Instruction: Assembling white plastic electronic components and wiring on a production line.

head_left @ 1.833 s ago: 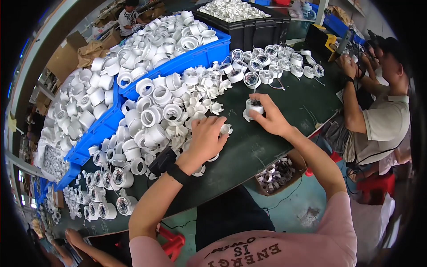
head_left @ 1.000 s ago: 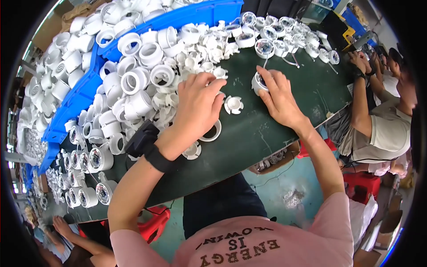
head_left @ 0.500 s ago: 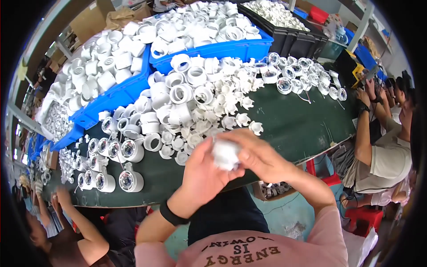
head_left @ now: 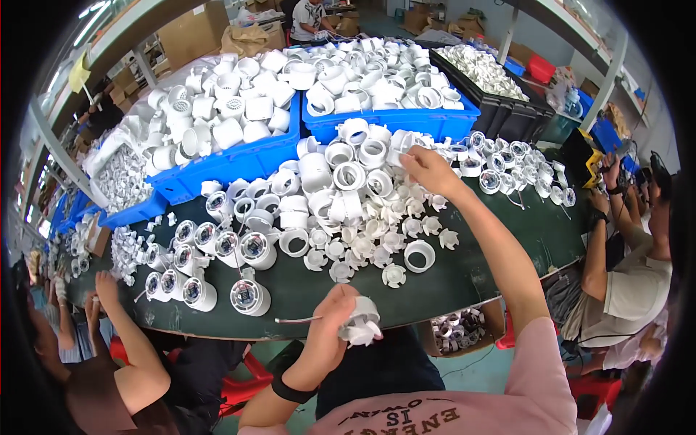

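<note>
Dk. green workbench [head_left: 478,254], lots of parts: L. hand [head_left: 335,319] grips a white unit [head_left: 361,317], lower ctr. of frame, wire [head_left: 297,320] jutting left. R. hand [head_left: 433,172], upper ctr., is at the white rings [head_left: 346,203]; I can't tell if its fingers grip one. Blue bins [head_left: 239,163] stand behind.

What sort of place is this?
Probably a small factory's assembly workshop: blue plastic bins brim with white parts, a loose heap of white cylindrical housings and grouped round units cover much of the green workbench, and other people sit along it.
</note>
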Tool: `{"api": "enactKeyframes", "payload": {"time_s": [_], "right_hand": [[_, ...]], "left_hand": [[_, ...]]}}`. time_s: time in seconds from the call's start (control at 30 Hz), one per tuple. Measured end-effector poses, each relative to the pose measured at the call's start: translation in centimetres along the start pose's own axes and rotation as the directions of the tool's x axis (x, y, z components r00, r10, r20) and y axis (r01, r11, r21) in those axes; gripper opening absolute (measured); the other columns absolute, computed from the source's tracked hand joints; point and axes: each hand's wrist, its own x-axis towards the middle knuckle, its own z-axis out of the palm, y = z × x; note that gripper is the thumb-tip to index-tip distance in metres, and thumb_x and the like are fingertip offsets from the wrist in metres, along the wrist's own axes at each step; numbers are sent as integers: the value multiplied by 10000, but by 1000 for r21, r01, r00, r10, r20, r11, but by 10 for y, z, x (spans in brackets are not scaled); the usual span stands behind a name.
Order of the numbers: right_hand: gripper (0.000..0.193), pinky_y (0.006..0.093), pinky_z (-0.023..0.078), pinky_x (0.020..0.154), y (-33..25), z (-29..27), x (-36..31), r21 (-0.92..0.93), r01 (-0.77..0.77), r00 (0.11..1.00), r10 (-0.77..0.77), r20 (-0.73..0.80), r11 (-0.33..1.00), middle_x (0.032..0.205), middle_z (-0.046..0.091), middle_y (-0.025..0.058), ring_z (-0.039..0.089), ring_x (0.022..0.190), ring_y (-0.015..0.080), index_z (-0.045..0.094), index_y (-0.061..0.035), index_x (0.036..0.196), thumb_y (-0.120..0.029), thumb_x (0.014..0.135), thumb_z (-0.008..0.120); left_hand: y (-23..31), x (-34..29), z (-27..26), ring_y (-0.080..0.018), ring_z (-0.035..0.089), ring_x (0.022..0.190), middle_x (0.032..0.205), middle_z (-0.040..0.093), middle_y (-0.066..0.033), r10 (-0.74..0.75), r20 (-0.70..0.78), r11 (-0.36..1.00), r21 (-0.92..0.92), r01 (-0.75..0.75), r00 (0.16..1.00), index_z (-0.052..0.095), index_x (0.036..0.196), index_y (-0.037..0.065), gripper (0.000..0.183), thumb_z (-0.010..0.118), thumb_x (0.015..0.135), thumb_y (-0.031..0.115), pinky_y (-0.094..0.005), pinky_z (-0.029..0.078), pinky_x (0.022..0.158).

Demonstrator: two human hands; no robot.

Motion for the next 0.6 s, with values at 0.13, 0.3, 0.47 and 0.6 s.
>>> {"api": "enactKeyframes", "payload": {"time_s": [0.13, 0.3, 0.47, 0.6], "right_hand": [[574, 261, 469, 520, -34, -14, -30, 485, -379, 909, 218, 356, 788, 626, 584, 64, 580, 564, 142, 582, -24, 860, -550, 962, 375], [465, 261, 460, 457, -42, -11, -73, 679, -386, 866, -7, 499, 625, 671, 598, 71, 594, 548, 155, 577, 6, 967, -453, 909, 536], [609, 235, 488, 683, -75, 1, -119, 700, -266, 834, -206, 512, 662, 884, 628, 65, 621, 775, 121, 412, -17, 1192, -323, 782, 742], [539, 230, 469, 718, -88, 9, -149, 584, -80, 889, -208, 409, 808, 960, 589, 29, 573, 823, 82, 408, -35, 1236, -233, 833, 705]], "left_hand": [[-1, 16, 5, -122, 567, 796, 917, 583, -69, 183, -34, 966, 191, -173, 983, 517, 1110, 39, 418, 355, 941, 386, -244, 463, 620], [7, 29, 7, -101, 520, 657, 847, 573, -56, 127, 5, 975, 185, -126, 992, 518, 1075, 28, 391, 376, 969, 376, -233, 407, 540], [13, 45, -3, -93, 458, 499, 701, 543, -51, 206, -151, 969, 169, -180, 967, 490, 960, 30, 329, 409, 973, 349, -221, 347, 461], [12, 50, -2, -61, 424, 578, 671, 508, -13, 490, -103, 749, 557, -358, 866, 542, 979, 7, 335, 409, 962, 314, -227, 330, 525]]}}
